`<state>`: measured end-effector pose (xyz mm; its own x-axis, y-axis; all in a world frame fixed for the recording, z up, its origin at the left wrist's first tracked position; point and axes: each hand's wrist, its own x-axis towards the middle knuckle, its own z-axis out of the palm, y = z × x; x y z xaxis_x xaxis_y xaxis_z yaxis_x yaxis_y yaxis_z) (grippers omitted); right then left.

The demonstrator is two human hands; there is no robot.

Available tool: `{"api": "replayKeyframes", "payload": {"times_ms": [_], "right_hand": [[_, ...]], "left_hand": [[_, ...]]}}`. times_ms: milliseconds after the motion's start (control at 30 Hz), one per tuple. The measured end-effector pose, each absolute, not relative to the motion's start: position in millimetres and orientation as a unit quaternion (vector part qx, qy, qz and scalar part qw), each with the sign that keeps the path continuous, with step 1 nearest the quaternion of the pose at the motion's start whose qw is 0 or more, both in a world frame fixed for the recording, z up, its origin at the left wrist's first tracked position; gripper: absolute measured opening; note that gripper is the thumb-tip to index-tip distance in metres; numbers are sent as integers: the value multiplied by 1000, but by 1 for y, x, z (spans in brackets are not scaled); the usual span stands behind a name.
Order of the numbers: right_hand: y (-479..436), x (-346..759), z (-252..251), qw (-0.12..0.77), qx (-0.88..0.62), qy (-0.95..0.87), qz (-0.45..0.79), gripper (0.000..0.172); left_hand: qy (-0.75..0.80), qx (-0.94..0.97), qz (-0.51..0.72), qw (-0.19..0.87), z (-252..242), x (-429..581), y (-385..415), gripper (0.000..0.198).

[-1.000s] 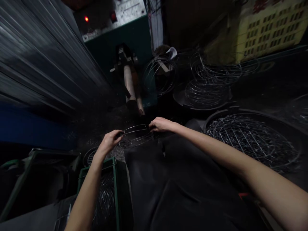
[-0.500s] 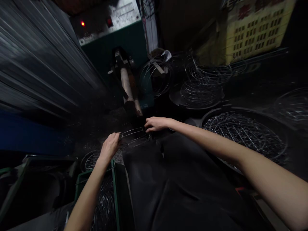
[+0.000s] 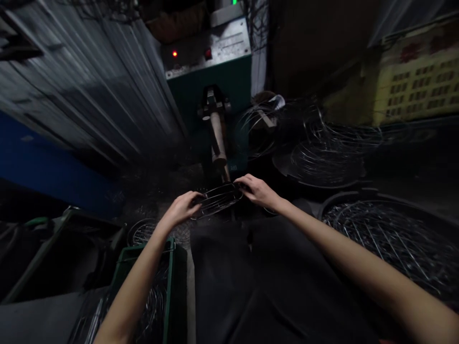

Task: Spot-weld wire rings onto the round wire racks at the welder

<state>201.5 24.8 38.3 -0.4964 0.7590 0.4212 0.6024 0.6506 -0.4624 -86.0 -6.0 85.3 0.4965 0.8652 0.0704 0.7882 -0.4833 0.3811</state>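
A small wire rack (image 3: 218, 198) of bright metal rods is held level in front of me. My left hand (image 3: 182, 209) grips its left end, thumb and fingers closed on the wire. On the right end, my right hand (image 3: 256, 188) is closed too, with the fingertips around the rim. Just beyond the rack, the lower electrode arm (image 3: 223, 169) of a green machine (image 3: 201, 79), which looks like a spot welder, points down toward it. Whether the rack touches the electrode tip cannot be made out in the dim light.
At right, a round tub (image 3: 332, 203) holds many short metal pieces with a wire grid on top. Behind it lie loose wire rings (image 3: 319, 160) and a yellow crate (image 3: 412, 91). A green crate (image 3: 172, 286) of wire parts stands at lower left, near a blue panel (image 3: 46, 167).
The view has swung left, so the surroundings appear farther right. My hands have brought the rack closer beneath the electrode arm, and my right hand's grip has turned.
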Motion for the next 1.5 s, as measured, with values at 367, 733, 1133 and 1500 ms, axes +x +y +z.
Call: {"api": "replayKeyframes", "payload": {"times_ms": [367, 733, 1133, 1500], "right_hand": [[23, 183, 30, 243, -437, -861, 93, 25], [56, 188, 27, 267, -466, -830, 149, 26], [76, 186, 25, 285, -473, -818, 160, 25], [78, 183, 28, 276, -479, -819, 154, 24]], "left_hand": [[480, 857, 119, 143, 61, -37, 25, 25], [484, 848, 154, 152, 51, -35, 46, 21], [485, 838, 176, 176, 49, -36, 68, 21], [490, 831, 168, 201, 47, -35, 75, 20]]}}
